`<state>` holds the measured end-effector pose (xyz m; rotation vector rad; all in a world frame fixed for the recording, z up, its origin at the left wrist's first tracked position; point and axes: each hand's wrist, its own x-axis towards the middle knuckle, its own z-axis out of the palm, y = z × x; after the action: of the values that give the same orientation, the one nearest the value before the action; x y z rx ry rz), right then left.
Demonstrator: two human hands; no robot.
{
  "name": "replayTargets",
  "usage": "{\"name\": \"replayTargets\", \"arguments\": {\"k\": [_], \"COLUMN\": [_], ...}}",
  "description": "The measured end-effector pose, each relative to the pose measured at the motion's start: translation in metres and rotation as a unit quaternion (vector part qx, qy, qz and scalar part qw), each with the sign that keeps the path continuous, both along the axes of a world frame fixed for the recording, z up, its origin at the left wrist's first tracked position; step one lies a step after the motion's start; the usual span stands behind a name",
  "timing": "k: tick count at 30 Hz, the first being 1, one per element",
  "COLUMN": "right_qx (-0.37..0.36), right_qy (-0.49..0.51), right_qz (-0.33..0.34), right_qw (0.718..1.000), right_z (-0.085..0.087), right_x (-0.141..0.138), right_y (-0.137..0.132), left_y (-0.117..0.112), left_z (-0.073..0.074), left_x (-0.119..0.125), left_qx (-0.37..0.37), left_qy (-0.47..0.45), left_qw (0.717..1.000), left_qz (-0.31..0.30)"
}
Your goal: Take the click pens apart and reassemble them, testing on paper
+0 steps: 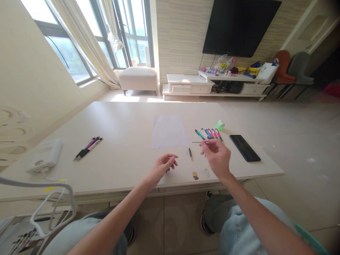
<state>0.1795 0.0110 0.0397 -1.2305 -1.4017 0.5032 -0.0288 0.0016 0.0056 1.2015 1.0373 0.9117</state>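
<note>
Sunlight pours through the tall windows [135, 32] onto a long cream table [119, 122], and from my head view everything sits out in front of me. My right hand [216, 157] pinches a thin refill [199, 142] between thumb and forefinger, holding it level above the tabletop, just right of a blank paper sheet [170, 131]. My left hand [162, 167] hangs low near the table's edge, fingers curled loosely inward; something small and dark peeks out beneath them, too hidden to name, so I can't tell whether it's gripped. Past my right hand, a row of pens [209, 134] lies side by side, pink and teal, and they look whole from here. Beside them sit a green roll [220, 124] and a black phone [244, 148]. One small dark pen part [190, 154] lies alone between my hands, with a Minion sticker [195, 175] closer to the edge. Far left, two more pens [87, 148] lie together.
</note>
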Motion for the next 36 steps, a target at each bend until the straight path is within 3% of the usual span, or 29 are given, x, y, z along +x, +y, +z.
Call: {"name": "replayTargets", "arguments": {"k": [2,5,7,10,14,22,27,32,36], "right_qx": [0.031,0.084,0.1,0.087,0.066,0.048,0.015,-0.015,-0.028], "right_qy": [-0.141,-0.338,-0.427,-0.503,-0.538,-0.543,-0.491,-0.424,-0.394], "right_qz": [0.034,0.129,0.152,0.137,0.114,0.12,0.108,0.06,0.033], "right_qw": [0.989,0.928,0.886,0.849,0.833,0.83,0.864,0.904,0.918], "right_z": [-0.015,-0.045,-0.06,-0.068,-0.063,-0.063,-0.055,-0.033,-0.018], "right_x": [0.004,-0.002,-0.009,-0.016,-0.019,-0.019,-0.011,0.007,0.019], "right_y": [0.0,0.0,0.002,0.005,0.006,0.001,0.003,0.007,0.008], "left_y": [0.003,0.005,0.006,0.006,0.006,0.004,0.004,0.008,0.012], "left_z": [-0.005,-0.009,-0.01,-0.007,-0.005,-0.006,0.001,0.006,-0.005], "left_x": [-0.001,-0.002,-0.002,-0.002,-0.004,-0.008,-0.009,-0.005,0.001], "left_qx": [0.0,-0.005,-0.009,-0.014,-0.018,-0.013,0.007,0.122,0.22], "left_qy": [-0.01,-0.027,-0.039,-0.053,-0.056,-0.08,0.008,0.096,0.185], "left_qw": [0.999,0.996,0.995,0.993,0.993,0.991,0.992,0.978,0.951], "left_qz": [0.033,0.079,0.096,0.102,0.098,0.104,0.128,0.139,0.118]}}
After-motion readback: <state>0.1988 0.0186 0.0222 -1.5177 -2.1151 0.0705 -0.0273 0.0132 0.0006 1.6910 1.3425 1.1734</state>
